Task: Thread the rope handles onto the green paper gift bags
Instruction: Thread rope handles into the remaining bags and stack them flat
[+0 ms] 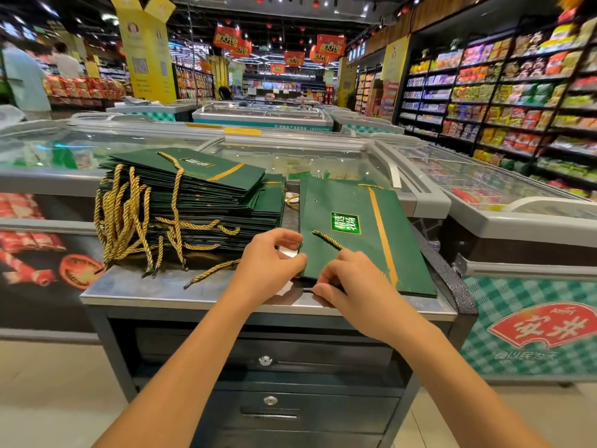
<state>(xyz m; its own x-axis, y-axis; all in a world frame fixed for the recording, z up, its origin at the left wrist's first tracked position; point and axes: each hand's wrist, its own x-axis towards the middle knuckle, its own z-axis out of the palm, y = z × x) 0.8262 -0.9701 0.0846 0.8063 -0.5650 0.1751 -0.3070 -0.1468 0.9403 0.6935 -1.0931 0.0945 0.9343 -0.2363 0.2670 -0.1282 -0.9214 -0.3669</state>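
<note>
At the near edge of the steel counter (pixel 226 294), the right hand (pixel 352 286) pinches the black tip of a gold rope handle (pixel 328 239) between thumb and fingertips, the cord running away from it up over the near end of the green gift bag (pixel 365 240). The left hand (pixel 271 260) sits just beside it, fingers curled onto the bag's near left corner, seemingly steadying the paper, though what it grips is not clear. The bag lies flat toward the counter's right side, its long axis running away from the person and slightly right; a small punched hole shows near its far left edge. The right hand is nearer the rope tip, so threading looks like its job. On the left side, farther back, a stack of finished bags (pixel 193 195) rests with gold cords hanging over the counter's left edge.
</note>
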